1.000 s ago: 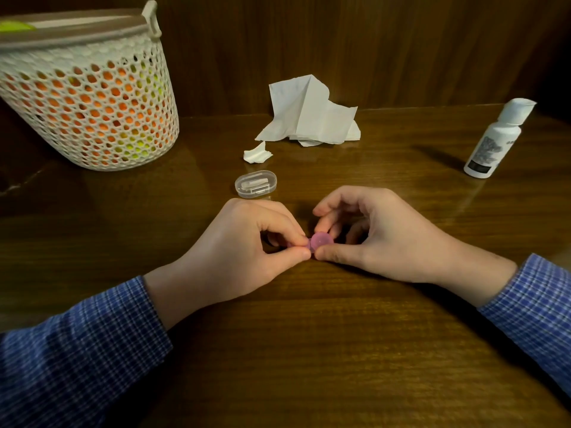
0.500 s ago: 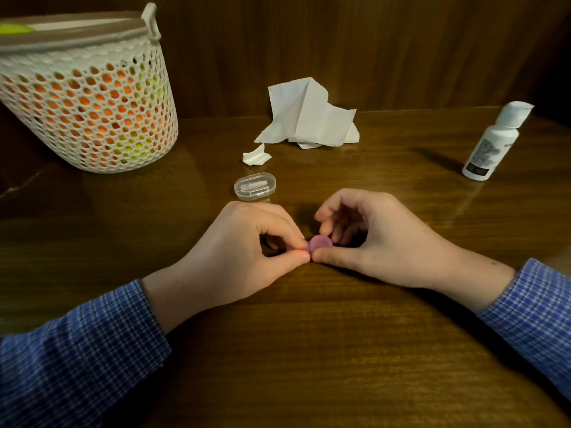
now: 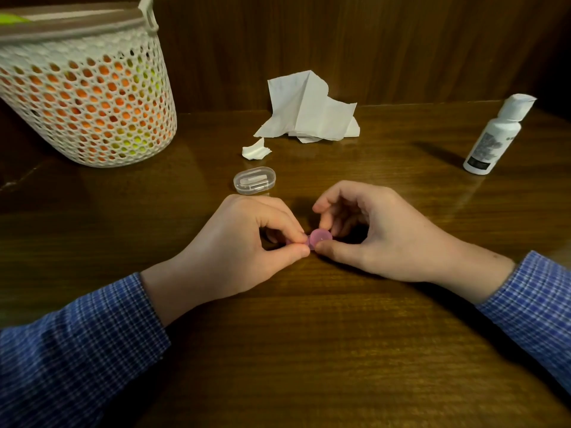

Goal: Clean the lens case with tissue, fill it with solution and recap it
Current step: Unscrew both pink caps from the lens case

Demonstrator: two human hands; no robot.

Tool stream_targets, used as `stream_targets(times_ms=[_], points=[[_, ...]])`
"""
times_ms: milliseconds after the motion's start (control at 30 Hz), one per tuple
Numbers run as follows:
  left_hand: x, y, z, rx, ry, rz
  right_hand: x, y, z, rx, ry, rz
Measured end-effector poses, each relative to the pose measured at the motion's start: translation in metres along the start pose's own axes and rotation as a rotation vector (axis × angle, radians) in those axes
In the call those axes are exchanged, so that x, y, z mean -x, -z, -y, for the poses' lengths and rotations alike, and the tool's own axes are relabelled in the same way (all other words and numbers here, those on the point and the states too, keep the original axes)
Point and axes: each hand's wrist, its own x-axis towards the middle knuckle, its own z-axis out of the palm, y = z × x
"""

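Left hand pinches one end of the pink lens case, low over the surface; right hand grips the round cap between thumb and fingers. Risk: twisting tips the small case and spills solution, if any is inside. Bottle and tissue sit well apart; cross-threaded cap is possible.

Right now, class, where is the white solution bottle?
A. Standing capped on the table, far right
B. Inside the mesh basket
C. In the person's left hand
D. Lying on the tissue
A: the solution bottle stands upright with its cap on at the far right of the wooden table, clear of both hands.
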Motion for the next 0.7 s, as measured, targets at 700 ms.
stream_targets(times_ms=[700], points=[[-0.0001,0.0004,0.0001,0.011,0.001,0.004,-0.0023,0.0024,0.0004,0.004,0.036,0.061]])
